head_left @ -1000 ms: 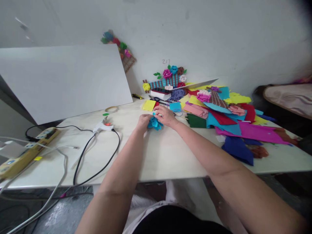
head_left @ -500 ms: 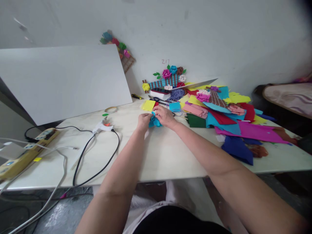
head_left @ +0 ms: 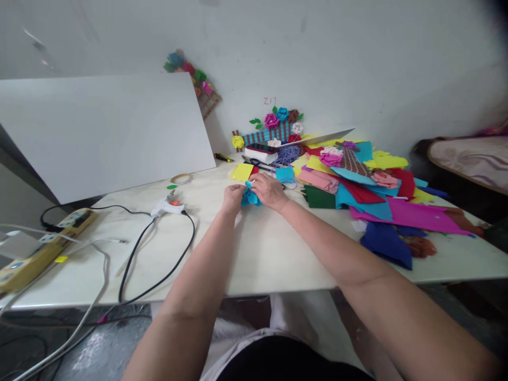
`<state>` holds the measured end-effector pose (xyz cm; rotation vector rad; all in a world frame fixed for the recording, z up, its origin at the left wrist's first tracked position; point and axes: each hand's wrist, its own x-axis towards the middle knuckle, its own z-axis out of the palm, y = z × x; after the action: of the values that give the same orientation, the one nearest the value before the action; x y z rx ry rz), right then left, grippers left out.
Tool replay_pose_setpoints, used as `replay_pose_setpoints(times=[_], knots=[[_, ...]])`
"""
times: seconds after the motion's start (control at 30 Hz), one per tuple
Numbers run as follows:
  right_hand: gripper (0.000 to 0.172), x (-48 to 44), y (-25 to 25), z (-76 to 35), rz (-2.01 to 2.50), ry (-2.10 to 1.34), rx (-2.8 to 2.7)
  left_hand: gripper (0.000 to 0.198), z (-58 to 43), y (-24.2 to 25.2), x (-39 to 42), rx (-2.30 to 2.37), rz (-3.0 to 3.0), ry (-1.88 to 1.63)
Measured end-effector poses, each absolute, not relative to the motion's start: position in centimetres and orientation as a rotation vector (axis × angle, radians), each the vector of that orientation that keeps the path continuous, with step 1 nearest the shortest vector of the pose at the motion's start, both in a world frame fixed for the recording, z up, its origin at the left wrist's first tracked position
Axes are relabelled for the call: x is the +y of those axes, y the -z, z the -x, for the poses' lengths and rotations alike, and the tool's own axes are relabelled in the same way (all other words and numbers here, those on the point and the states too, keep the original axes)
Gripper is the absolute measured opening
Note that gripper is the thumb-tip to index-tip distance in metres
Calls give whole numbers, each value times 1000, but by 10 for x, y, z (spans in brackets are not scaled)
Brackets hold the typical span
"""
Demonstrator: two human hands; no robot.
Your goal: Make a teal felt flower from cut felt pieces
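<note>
A small blue crepe-paper flower (head_left: 251, 198) is held between both hands, low over the middle of the table. My left hand (head_left: 233, 198) pinches its left side with closed fingers. From the right, my right hand (head_left: 270, 190) has its fingers closed on the upper right of the petals. The fingers cover part of the flower. Just behind the hands lie a yellow paper square (head_left: 242, 172) and a light blue paper square (head_left: 284, 174).
At left, a white glue gun (head_left: 169, 206) with a looping black cord lies near a tape roll (head_left: 181, 179) and a yellow power strip (head_left: 51, 248). Coloured crepe paper (head_left: 413, 214) is heaped at right. A white board (head_left: 107, 132) leans on the wall.
The blue flower's petals have shifted slightly between my fingers. Both hands stay in nearly the same place.
</note>
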<state>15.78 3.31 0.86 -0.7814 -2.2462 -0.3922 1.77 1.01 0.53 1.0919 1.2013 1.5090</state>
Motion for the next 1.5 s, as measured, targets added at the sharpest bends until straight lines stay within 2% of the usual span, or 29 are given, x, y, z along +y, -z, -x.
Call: replay_pose_setpoints(times=[0.17, 0.47, 0.87, 1.23, 1.5], knots=[[11, 36, -9, -159, 825, 279, -2208, 16, -20, -6, 13, 1324, -1168, -1578], [18, 32, -11, -155, 829, 292, -2242, 15, -20, 1, 20, 1386, -1205, -1617], [30, 27, -12, -155, 625, 498, -2280, 11, -22, -5, 13, 1188, -1026, -1570], [26, 32, -11, -159, 701, 484, -2213, 30, -14, -9, 7, 1174, -1080, -1403], [23, 28, -13, -158, 659, 487, -2285, 19, -13, -10, 6, 1243, -1088, -1429]])
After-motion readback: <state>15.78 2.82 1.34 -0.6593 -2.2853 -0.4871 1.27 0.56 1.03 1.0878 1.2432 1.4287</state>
